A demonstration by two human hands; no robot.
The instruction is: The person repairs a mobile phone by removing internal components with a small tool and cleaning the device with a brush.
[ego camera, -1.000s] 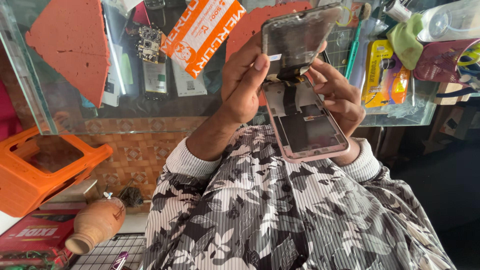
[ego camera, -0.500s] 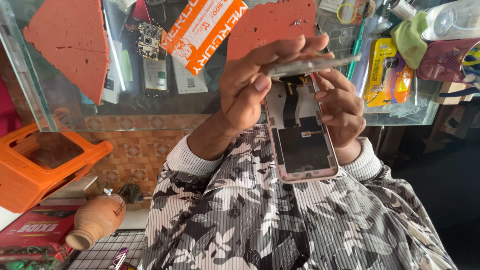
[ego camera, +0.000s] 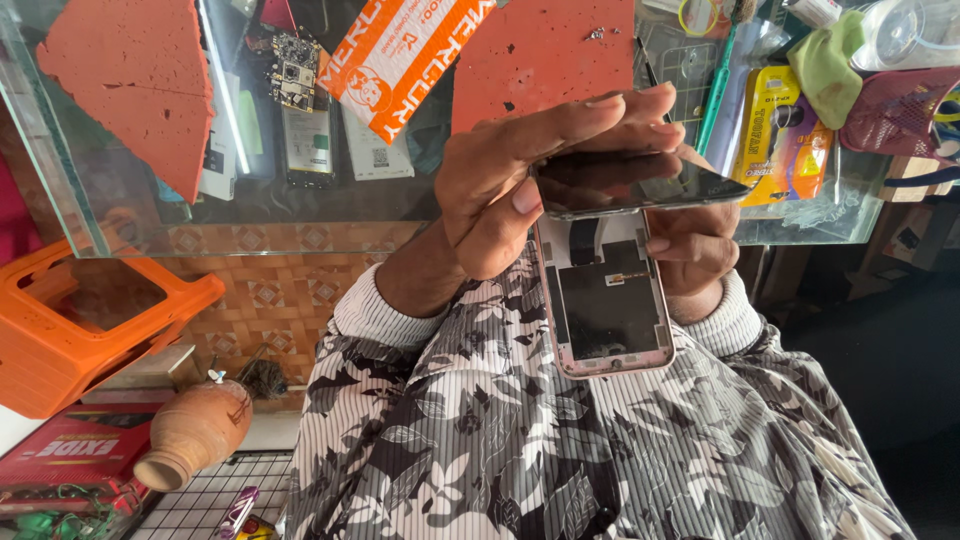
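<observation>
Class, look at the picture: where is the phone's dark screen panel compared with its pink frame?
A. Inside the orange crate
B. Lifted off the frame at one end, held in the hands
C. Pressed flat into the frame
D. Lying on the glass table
B: the screen panel is held by the left hand tilted up off the pink frame, whose inside shows.

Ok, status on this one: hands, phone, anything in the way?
Left hand grips the detached screen. Right hand holds the pink phone frame, open. Nothing between them.
</observation>
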